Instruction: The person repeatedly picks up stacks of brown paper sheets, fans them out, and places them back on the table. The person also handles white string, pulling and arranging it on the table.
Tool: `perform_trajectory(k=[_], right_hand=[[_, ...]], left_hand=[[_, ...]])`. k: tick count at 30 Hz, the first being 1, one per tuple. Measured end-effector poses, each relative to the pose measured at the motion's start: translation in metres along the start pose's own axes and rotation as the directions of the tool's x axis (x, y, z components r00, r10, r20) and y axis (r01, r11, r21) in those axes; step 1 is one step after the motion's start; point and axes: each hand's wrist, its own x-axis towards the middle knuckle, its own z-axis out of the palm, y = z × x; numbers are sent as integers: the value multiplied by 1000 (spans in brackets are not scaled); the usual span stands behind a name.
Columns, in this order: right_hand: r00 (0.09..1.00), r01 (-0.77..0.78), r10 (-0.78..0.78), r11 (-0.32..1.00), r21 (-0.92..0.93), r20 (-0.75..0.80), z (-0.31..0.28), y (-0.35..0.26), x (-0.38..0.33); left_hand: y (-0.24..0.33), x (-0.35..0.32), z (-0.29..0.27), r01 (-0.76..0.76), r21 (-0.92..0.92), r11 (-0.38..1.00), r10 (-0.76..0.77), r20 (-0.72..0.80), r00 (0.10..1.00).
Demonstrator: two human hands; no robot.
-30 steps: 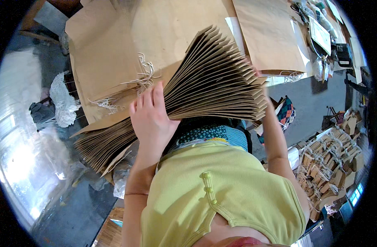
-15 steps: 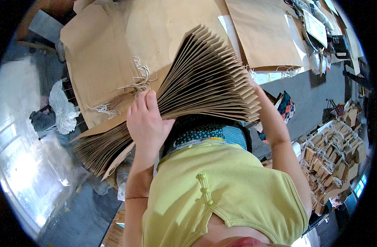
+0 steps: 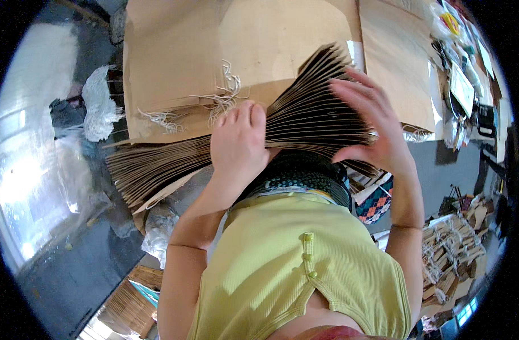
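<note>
A thick stack of brown paper bags or folded sheets (image 3: 316, 116) lies across my lap at the table's near edge, pinched at the middle and fanned out at both ends. My left hand (image 3: 239, 136) is closed round its middle, knuckles up, the thumb mostly hidden. At the fanned right end, my right hand (image 3: 378, 122) has its fingers spread and its thumb apart, close to the paper edges; whether it touches them I cannot tell. White strings (image 3: 228, 93) stick up just beyond my left hand, at the edge of a flat pile of brown paper (image 3: 169, 62).
Another brown paper pile (image 3: 395, 62) lies at the table's right side. A hank of white string (image 3: 101, 105) hangs at the left. Tied brown bundles (image 3: 455, 255) are heaped at the lower right. Assorted clutter, including a white framed panel (image 3: 461, 89), fills the far right.
My right hand has come from behind the fanned end to its near side, fingers now spread. The right fan has narrowed and sunk lower. The whole view has shifted.
</note>
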Motion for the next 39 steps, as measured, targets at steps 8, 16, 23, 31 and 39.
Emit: perform_trajectory(k=[8,16,23,31,39], right_hand=[[947,208,-109,926,-315,302,15,15,63],[816,189,-29,957,-219,578,76,-54,112],[768,289,-82,929,-230,635,138,-73,145],[779,218,-12,943,-253,627,135,-56,150],[822,84,23,983,-161,570,116,-47,140]], left_hand=[[-16,-24,-19,8,-124,992,-10,-10,1000],[-55,-118,-12,57,100,993,-16,-369,929],[-72,-163,-29,260,77,962,-264,46,963],[-42,-175,-16,251,-116,961,-259,-59,964],[-46,-183,-24,271,-138,953,-282,-69,957]])
